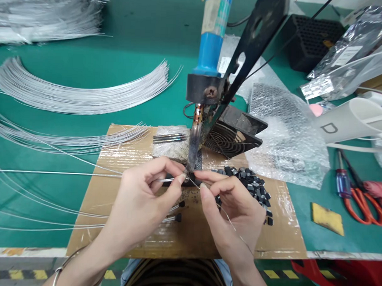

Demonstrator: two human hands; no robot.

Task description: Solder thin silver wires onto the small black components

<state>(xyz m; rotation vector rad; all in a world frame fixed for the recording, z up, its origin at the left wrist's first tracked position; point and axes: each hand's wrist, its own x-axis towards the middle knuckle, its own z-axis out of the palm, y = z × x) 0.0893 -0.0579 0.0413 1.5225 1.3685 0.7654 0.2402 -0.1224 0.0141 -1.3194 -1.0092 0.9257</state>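
Note:
My left hand (144, 198) pinches a white wire (66, 173) near its end, just under the tip of a blue-handled soldering iron (210, 51). The iron is clamped tip-down in a black metal bracket (252, 40). Between the thumb and fingers of my right hand (235, 208) is a thin solder wire (227, 216), its end reaching the iron tip; the rest trails across the palm to the wrist. The exact contact at the tip is partly hidden by my fingertips. Small black connectors (255, 186) lie heaped beside my right hand. Below my left fingers lie wires ending in black connectors (178, 217).
Cardboard (93, 197) covers the work spot. A white wire bundle (85, 100) lies at left. Behind the iron are a fan (232, 136) and a pad with dark rods (169, 138). Bubble wrap (280, 134), scissors (362, 205), a yellow sponge (327, 219) and a white mug (353, 120) sit right.

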